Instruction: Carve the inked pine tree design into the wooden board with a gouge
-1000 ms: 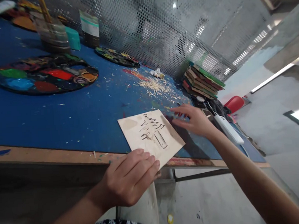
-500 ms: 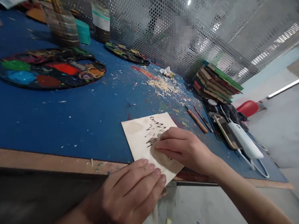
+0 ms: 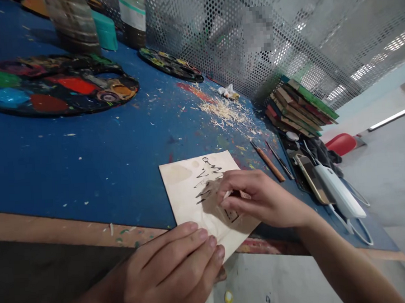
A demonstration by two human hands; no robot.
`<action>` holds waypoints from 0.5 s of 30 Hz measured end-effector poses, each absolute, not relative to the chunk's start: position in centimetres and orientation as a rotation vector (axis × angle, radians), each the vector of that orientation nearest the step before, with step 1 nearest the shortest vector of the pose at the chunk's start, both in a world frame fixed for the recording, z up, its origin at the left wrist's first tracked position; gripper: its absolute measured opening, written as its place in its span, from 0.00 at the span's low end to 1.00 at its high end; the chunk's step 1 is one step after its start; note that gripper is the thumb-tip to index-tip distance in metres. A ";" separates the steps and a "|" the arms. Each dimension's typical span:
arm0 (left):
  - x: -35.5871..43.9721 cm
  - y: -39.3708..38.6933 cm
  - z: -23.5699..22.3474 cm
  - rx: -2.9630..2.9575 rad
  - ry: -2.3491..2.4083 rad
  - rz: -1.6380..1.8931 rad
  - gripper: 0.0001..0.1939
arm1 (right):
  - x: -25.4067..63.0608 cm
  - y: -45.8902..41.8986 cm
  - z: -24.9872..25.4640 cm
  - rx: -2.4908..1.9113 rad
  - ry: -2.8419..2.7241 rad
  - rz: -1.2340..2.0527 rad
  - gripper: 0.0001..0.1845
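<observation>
A pale wooden board [image 3: 184, 188] with a dark tree-like drawing lies at the near edge of the blue table [image 3: 97, 161], one corner hanging over the edge. My left hand [image 3: 175, 272] holds that near corner, fingers together on top of it. My right hand [image 3: 259, 196] rests on the drawing with its fingers pinched round a thin tool; only its pale tip [image 3: 227, 194] shows, touching the board.
A large paint-smeared palette [image 3: 49, 87] lies far left, with a smaller palette [image 3: 171, 65], jars [image 3: 73, 22] and a perforated metal screen behind. Wood shavings [image 3: 226, 112], two loose carving tools [image 3: 267, 161], stacked boards [image 3: 298, 108], a phone and a white power bank [image 3: 338, 189] lie right.
My right hand came back from the tools at the right onto the board and now pinches a thin tool on the drawing. My left hand stayed on the board's corner.
</observation>
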State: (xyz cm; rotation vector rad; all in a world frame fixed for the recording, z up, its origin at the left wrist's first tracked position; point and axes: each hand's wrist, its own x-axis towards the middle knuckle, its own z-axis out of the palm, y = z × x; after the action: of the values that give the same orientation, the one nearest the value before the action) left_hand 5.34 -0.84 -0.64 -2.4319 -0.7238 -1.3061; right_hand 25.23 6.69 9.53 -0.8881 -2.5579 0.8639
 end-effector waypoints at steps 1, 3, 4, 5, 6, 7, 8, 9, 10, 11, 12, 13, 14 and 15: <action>5.3 -0.9 -0.5 -2.441 -0.733 -1.305 0.10 | 25.7 7.2 9.7 -0.892 -2.494 0.909 0.06; 5.1 -0.9 -0.3 -2.461 -0.743 -1.296 0.12 | 27.0 9.2 10.0 -1.021 -2.314 0.757 0.08; 5.1 -0.9 -0.2 -2.472 -0.746 -1.285 0.13 | 27.9 10.5 10.2 -1.118 -2.214 0.581 0.08; 5.2 -0.9 -0.2 -2.479 -0.734 -1.271 0.14 | 28.8 11.9 10.5 -1.249 -2.126 0.305 0.10; 5.3 -0.9 -0.2 -2.485 -0.719 -1.260 0.14 | 29.7 13.4 10.7 -1.373 -2.104 0.016 0.13; 5.4 -0.9 -0.3 -2.482 -0.707 -1.261 0.15 | 30.6 14.7 10.8 -1.432 -2.093 -0.085 0.19; 5.5 -0.9 -0.3 -2.474 -0.701 -1.270 0.15 | 31.4 15.8 10.9 -1.480 -2.097 -0.136 0.24; 5.5 -0.8 -0.4 -2.466 -0.701 -1.287 0.14 | 32.1 16.5 10.7 -1.543 -2.095 -0.192 0.26; 5.4 -0.8 -0.5 -2.453 -0.691 -1.319 0.13 | 32.6 16.8 10.5 -1.613 -2.112 -0.208 0.26; 5.2 -0.7 -0.5 -2.459 -0.685 -1.343 0.11 | 32.9 16.7 10.0 -1.678 -2.123 -0.224 0.24; 4.7 -0.5 -0.4 -2.481 -0.682 -1.348 0.10 | 33.1 16.2 9.5 -1.738 -2.131 -0.241 0.22; 4.1 -0.3 -0.3 -2.506 -0.690 -1.321 0.12 | 33.2 15.4 8.9 -1.785 -2.142 -0.254 0.21; 3.2 -0.1 -0.1 -2.516 -0.737 -1.297 0.13 | 33.2 14.5 8.2 -1.815 -2.151 -0.269 0.20; 2.2 0.1 0.2 -2.503 -0.815 -1.281 0.15 | 33.3 13.4 7.7 -1.834 -2.164 -0.284 0.19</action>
State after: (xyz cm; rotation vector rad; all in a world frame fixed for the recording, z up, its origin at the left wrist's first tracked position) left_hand 2.17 0.10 0.17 -2.5027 -0.8152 -1.2813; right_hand 33.29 13.40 7.69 -1.8341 -2.1639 -0.2839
